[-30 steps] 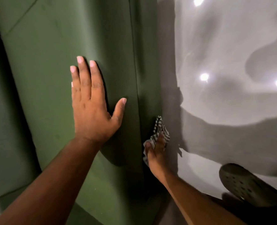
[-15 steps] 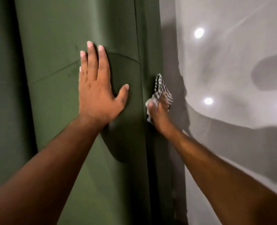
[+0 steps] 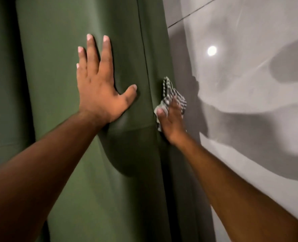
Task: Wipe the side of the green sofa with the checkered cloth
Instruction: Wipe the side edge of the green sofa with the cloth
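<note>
Pressing the checkered cloth (image 3: pixel 173 95) flat against the side of the green sofa (image 3: pixel 61 102), the right hand (image 3: pixel 171 121) covers it with extended fingers, so the cloth is pinned under the palm and not truly gripped. The left hand (image 3: pixel 99 91) lies open on the top surface, fingers spread, holding nothing. The cloth is bunched, and I think it can slip out or fall to the grey floor (image 3: pixel 249 102) if the pressure becomes weak during a stroke. A seam (image 3: pixel 144 58) runs close to the sofa edge; along the side, upward and downward, there seems free room to move.
</note>
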The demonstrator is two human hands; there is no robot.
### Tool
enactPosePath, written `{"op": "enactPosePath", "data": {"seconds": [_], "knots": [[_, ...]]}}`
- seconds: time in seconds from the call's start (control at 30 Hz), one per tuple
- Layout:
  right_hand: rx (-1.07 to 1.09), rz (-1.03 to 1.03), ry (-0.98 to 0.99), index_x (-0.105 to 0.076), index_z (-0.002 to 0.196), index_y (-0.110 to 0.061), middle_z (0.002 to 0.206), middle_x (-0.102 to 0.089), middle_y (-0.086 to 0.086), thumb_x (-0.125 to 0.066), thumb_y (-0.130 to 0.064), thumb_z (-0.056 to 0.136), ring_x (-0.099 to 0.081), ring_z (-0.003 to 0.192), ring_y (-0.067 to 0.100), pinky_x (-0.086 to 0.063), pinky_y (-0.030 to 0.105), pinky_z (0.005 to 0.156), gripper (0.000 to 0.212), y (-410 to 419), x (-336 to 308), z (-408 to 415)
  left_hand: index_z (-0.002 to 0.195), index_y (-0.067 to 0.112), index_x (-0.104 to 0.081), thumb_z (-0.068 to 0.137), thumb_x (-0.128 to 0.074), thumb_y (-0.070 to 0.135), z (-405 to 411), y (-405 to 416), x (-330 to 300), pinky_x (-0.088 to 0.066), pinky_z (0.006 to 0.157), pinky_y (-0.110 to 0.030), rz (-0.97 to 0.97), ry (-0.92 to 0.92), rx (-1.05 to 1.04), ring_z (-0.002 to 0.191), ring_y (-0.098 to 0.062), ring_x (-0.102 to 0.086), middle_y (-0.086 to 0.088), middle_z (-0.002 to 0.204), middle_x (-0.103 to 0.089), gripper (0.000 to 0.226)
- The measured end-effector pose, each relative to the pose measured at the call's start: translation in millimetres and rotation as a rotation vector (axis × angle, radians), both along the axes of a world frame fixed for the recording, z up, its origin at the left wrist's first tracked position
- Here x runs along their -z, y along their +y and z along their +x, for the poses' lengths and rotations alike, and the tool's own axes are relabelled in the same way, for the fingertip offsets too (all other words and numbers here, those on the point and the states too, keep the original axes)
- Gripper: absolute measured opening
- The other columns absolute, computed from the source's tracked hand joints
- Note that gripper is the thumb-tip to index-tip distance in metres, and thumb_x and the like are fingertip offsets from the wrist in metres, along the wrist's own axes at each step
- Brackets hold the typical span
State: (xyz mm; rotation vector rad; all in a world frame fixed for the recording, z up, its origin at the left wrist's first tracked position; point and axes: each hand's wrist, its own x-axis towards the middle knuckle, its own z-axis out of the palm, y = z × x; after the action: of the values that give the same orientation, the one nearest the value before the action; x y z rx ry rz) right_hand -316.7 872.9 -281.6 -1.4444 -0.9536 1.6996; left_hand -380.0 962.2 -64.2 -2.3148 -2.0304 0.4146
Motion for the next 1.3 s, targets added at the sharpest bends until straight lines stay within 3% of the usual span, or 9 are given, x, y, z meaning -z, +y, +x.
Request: {"op": "enactPosePath", "data": {"seconds": [0.1, 0.3, 0.53, 0.7, 0.83, 1.0, 1.1, 1.2, 1.3], "knots": [[-0.008, 0.026, 0.01, -0.002, 0.154, -0.019, 0.165, -0.003, 0.009, -0.03, -0.069, 0.088, 0.0, 0.152, 0.027, -0.007, 0.05, 0.123, 0.087, 20.6, 6.4, -1.0, 0.159, 0.016, -0.006, 0.073, -0.052, 0.063, 2.8, 0.4, 1.8, -0.007, 0.119, -0.059, 0.017, -0.001, 0.011, 0.152, -0.043, 0.003, -0.018, 0.166, 0.002, 0.108], [0.001, -0.113, 0.17, 0.008, 0.138, -0.064, 0.163, 0.0, -0.013, -0.033, -0.081, 0.082, 0.002, 0.152, 0.012, -0.007, 0.048, 0.124, 0.072, -123.1, -8.9, -5.2, 0.158, 0.015, -0.009, 0.073, -0.051, 0.062, 4.6, -1.5, 2.1, -0.011, 0.118, -0.06, 0.032, -0.005, -0.01, 0.152, -0.044, 0.001, -0.019, 0.166, 0.0, 0.106], [0.019, -0.02, 0.019, -0.006, 0.154, -0.014, 0.164, -0.007, 0.014, -0.041, -0.064, 0.09, -0.005, 0.151, 0.024, -0.007, 0.045, 0.124, 0.087, 54.0, 18.6, -1.2, 0.158, 0.011, -0.011, 0.078, -0.053, 0.06, 3.0, -4.5, 15.6, -0.012, 0.119, -0.06, 0.085, 0.04, 0.007, 0.151, -0.045, -0.001, -0.023, 0.164, -0.004, 0.103], [0.018, -0.072, 0.153, -0.01, 0.154, -0.017, 0.146, -0.04, 0.005, -0.043, -0.054, 0.096, -0.046, 0.129, 0.019, -0.039, 0.014, 0.101, 0.076, 190.0, 12.9, 11.5, 0.157, 0.01, -0.015, 0.077, -0.051, 0.06, 2.3, -1.8, 11.8, -0.013, 0.12, -0.059, 0.079, 0.025, 0.002, 0.152, -0.044, -0.004, -0.024, 0.164, -0.007, 0.101], [0.01, -0.128, 0.199, -0.019, 0.152, -0.022, 0.134, -0.049, 0.0, -0.043, -0.047, 0.099, -0.06, 0.1, 0.006, -0.05, 0.017, 0.079, 0.064, 222.5, -3.5, 32.9, 0.158, 0.012, -0.013, 0.077, -0.05, 0.06, 5.1, -5.0, 14.1, -0.012, 0.121, -0.057, 0.04, 0.025, -0.013, 0.152, -0.042, -0.003, -0.022, 0.165, -0.006, 0.101], [0.034, -0.24, 0.252, -0.032, 0.148, -0.023, 0.152, -0.042, 0.006, -0.05, -0.052, 0.083, -0.041, 0.138, 0.021, -0.032, 0.045, 0.117, 0.073, 98.5, -46.9, 17.9, 0.158, 0.016, -0.013, 0.077, -0.052, 0.058, 8.4, -4.6, 9.5, -0.013, 0.121, -0.056, 0.005, 0.072, -0.046, 0.152, -0.043, -0.005, -0.02, 0.165, -0.007, 0.1], [-0.016, -0.333, 0.399, -0.056, 0.118, -0.028, 0.098, -0.068, 0.0, -0.046, -0.043, 0.098, -0.064, 0.083, 0.012, -0.053, 0.03, 0.073, 0.027, 58.8, -96.5, 53.1, 0.158, 0.019, -0.011, 0.075, -0.044, 0.062, 10.4, 2.2, -13.8, -0.017, 0.118, -0.061, -0.138, 0.062, -0.087, 0.151, -0.044, -0.005, -0.018, 0.166, -0.005, 0.099], [-0.067, -0.376, 0.438, -0.056, 0.095, -0.033, 0.061, -0.054, -0.001, -0.042, -0.047, 0.099, -0.048, 0.046, 0.009, -0.039, 0.02, 0.043, 0.02, 45.9, -151.0, 106.5, 0.158, 0.025, -0.009, 0.076, -0.027, 0.07, 22.8, -3.5, -43.8, -0.015, 0.12, -0.06, -0.252, -0.001, -0.257, 0.153, -0.036, -0.005, -0.009, 0.167, -0.002, 0.095], [-0.142, -0.355, 0.386, -0.058, 0.111, -0.035, 0.091, -0.071, 0.011, -0.053, -0.062, 0.088, -0.069, 0.085, 0.016, -0.058, 0.042, 0.079, 0.035, 34.8, -214.0, 149.4, 0.158, 0.033, -0.007, 0.077, -0.02, 0.08, 42.3, -61.1, -84.4, -0.007, 0.12, -0.058, -0.258, -0.163, -0.485, 0.154, -0.027, 0.0, 0.001, 0.168, 0.002, 0.094]]}}
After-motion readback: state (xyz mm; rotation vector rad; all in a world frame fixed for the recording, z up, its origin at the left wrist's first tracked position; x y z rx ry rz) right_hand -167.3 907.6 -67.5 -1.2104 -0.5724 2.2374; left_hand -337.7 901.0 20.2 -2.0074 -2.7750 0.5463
